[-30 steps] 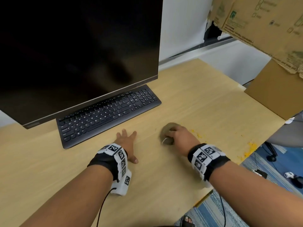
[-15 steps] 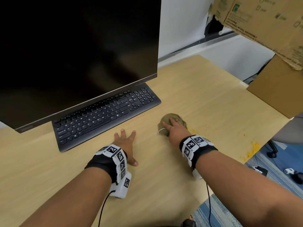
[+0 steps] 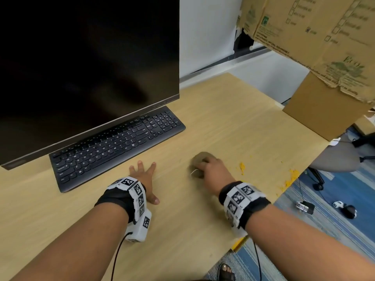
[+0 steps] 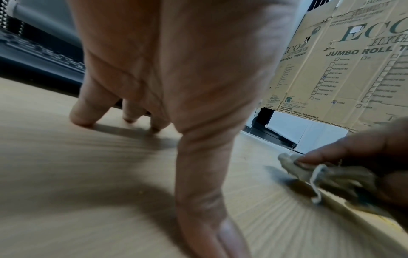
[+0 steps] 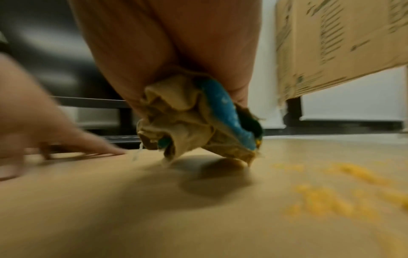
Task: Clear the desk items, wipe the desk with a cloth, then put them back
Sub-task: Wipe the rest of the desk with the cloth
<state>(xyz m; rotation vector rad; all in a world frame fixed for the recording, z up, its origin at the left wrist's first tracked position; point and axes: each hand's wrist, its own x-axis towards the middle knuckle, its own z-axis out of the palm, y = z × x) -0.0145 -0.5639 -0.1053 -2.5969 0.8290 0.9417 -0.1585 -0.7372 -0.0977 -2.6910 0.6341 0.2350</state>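
My right hand (image 3: 211, 169) grips a bunched brown cloth (image 3: 199, 159) and presses it on the wooden desk (image 3: 233, 122). In the right wrist view the cloth (image 5: 187, 118) shows tan folds with a blue patch, held under the palm (image 5: 176, 43). My left hand (image 3: 145, 175) rests flat on the desk, fingers spread, just in front of the black keyboard (image 3: 113, 145). From the left wrist, its fingertips (image 4: 84, 120) touch the wood, and the right hand with the cloth (image 4: 326, 174) is at the right. Yellow crumbs (image 3: 241, 166) lie right of the cloth.
A large dark monitor (image 3: 81, 67) stands over the keyboard's back edge. Cardboard boxes (image 3: 324, 37) rise at the desk's right rear. More yellow crumbs (image 3: 292, 175) sit at the desk's right edge. Below are a blue carpet (image 3: 334, 220) with cables and a grey chair (image 3: 334, 159).
The right hand slid the cloth left toward the left hand, then back a little to the right. The left hand stayed flat in place.
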